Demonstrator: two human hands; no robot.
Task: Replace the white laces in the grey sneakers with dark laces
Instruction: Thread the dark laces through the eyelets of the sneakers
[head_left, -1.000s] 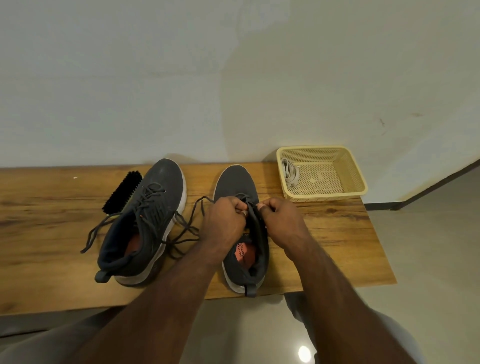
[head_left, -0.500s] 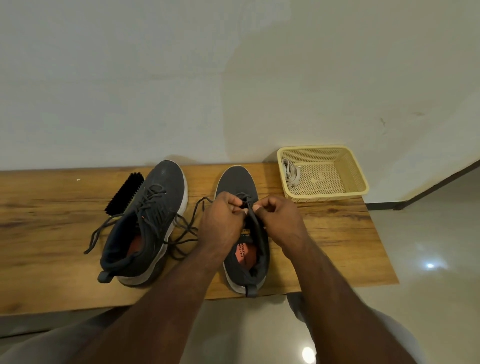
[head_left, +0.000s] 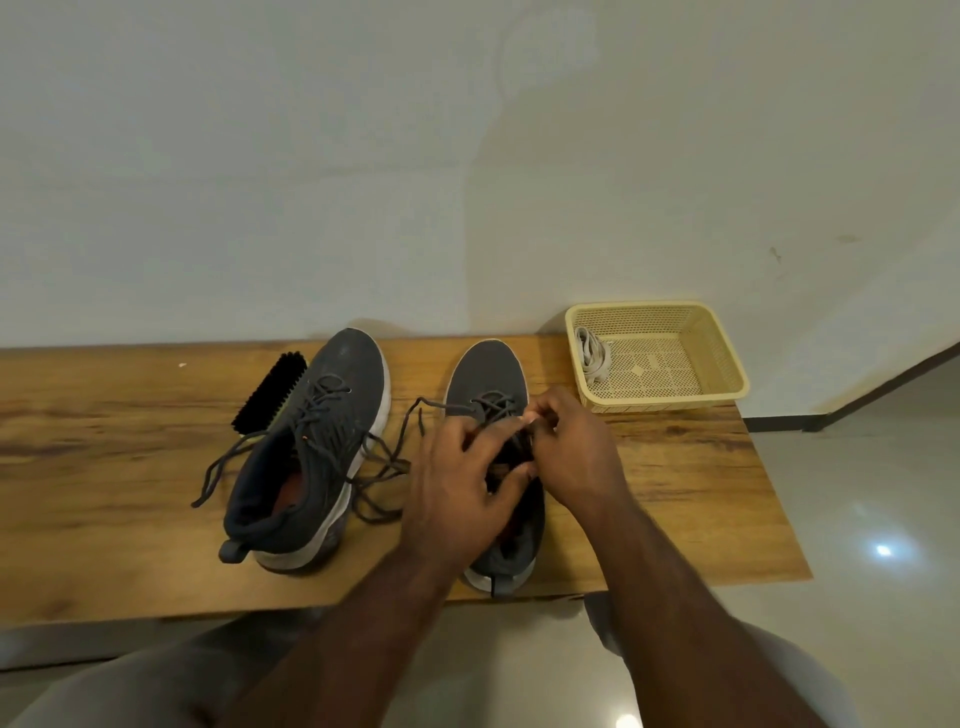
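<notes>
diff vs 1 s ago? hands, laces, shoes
The left hand has loosened from a closed fist: its fingers now spread over the tongue of the right sneaker. The right hand still pinches the dark lace at the upper eyelets. The left sneaker, brush, basket and white laces have not moved.

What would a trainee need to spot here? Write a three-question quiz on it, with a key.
1. True or false: the white laces lie in the basket.
2. What lies beside the left sneaker, on its far-left side?
A. a cloth
B. a brush
C. a tin
3. Which shoe are the left hand and the right hand working on?

Key: 1 true. 2 B. 3 the right sneaker, at its dark lace.
</notes>
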